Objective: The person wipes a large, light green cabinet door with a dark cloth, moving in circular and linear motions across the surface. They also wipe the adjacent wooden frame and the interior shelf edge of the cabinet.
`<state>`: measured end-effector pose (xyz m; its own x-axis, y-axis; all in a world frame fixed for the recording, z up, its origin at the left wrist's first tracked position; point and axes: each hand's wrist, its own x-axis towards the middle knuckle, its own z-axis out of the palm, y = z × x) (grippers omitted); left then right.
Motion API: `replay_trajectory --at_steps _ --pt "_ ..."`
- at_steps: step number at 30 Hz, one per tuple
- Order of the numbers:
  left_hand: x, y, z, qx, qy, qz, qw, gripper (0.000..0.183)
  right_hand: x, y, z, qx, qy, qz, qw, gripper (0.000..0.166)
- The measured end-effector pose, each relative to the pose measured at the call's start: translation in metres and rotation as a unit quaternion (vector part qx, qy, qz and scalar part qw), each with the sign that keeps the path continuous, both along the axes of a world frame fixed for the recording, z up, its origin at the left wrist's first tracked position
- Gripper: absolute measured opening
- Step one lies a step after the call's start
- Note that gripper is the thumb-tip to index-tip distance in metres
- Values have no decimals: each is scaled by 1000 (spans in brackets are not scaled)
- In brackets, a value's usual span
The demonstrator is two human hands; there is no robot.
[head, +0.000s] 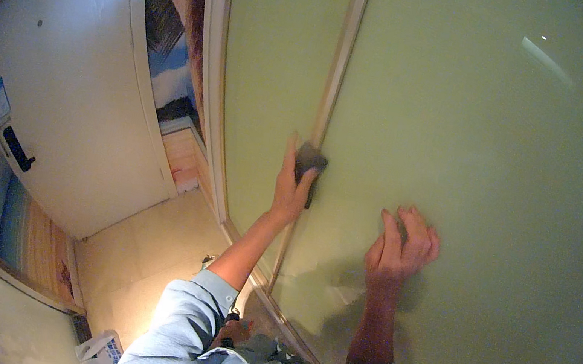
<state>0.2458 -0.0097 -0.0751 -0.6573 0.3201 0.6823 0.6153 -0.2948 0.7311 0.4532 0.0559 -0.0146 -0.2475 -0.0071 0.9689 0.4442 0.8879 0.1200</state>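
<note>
My left hand (291, 190) is at the slim metal frame strip (337, 83) between two green frosted glass panels. Its fingers and thumb are around a small dark object (308, 163), which is blurred. I cannot tell whether this object is a fixed door handle or a loose thing. To the right, my right hand (403, 242) is in front of the wide glass panel (479, 154), fingers loosely bent and apart. Nothing shows in it, and whether its fingertips touch the glass is unclear. The narrower glass panel (275, 65) lies left of the strip.
A white door (74, 107) with a black lever handle (18, 147) stands at the left, above a tiled floor (143, 250). A white bag (100, 352) sits at the lower left. A metal bottom rail (291, 328) runs along the panels' foot.
</note>
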Motion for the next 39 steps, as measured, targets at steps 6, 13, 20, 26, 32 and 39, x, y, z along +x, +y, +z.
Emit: replay_trajectory --at_steps 6,13,20,26,32,39 --pt "9 13 12 16 -18 51 998 49 15 -9 -9 -15 -10 41 999 23" --pt "13 18 4 34 56 128 990 38 13 -15 -1 -12 10 56 998 19" --pt "3 16 118 88 114 56 988 29 18 -25 5 -15 4 2 1000 12" --pt "13 21 141 123 90 82 985 28 17 -21 5 -9 3 9 1000 13" --pt "15 23 141 82 61 90 991 28 25 -17 2 4 12 25 1000 15" --pt "39 20 151 51 133 101 985 26 47 -11 12 -4 37 12 999 24"
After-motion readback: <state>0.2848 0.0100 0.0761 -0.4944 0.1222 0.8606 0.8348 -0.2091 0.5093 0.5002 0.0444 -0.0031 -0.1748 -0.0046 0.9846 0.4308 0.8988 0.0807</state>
